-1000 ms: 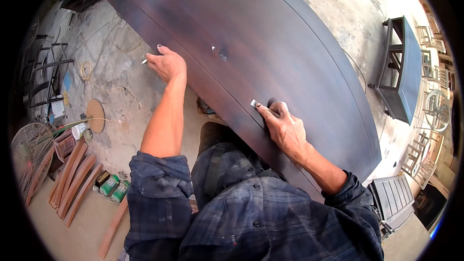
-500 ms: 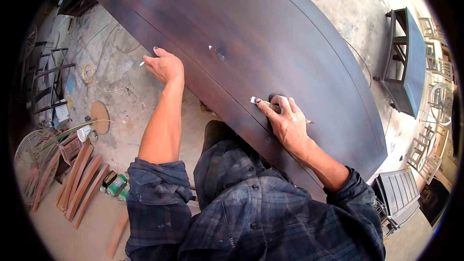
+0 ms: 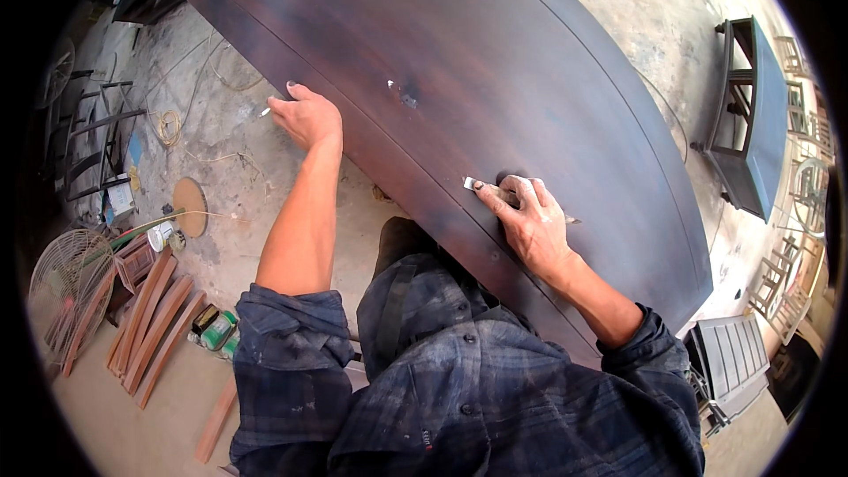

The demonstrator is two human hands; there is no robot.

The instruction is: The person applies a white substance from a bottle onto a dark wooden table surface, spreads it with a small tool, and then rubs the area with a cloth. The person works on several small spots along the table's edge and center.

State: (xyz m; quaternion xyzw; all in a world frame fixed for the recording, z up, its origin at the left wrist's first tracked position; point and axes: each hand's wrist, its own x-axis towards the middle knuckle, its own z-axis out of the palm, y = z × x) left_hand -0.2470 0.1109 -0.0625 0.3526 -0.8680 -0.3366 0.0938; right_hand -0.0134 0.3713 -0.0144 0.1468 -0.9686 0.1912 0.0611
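From the head view I see my right hand (image 3: 530, 228) lying on the dark stained wooden panel (image 3: 495, 79), its fingers (image 3: 521, 194) curled closed around a small scraper (image 3: 477, 185). The pale metal tip pokes out just past my fingertips, touching the panel surface next to the groove that runs along the near edge; a thin end of the tool shows on the other side of the hand.

My left hand (image 3: 307, 117) is well apart from it, resting on the panel's near edge. Its fingers are bent over the edge, gripping it, with no tool that I can make out. A small white fleck lies on the concrete floor (image 3: 221, 150) just beyond those fingertips.

Between the two hands, farther from me, a small pale chipped spot (image 3: 399, 93) marks the panel.

Below my left elbow, wooden slats (image 3: 146, 318) lie on the floor beside a fan guard (image 3: 66, 287). Past my right fingers stands a blue cabinet (image 3: 751, 115).
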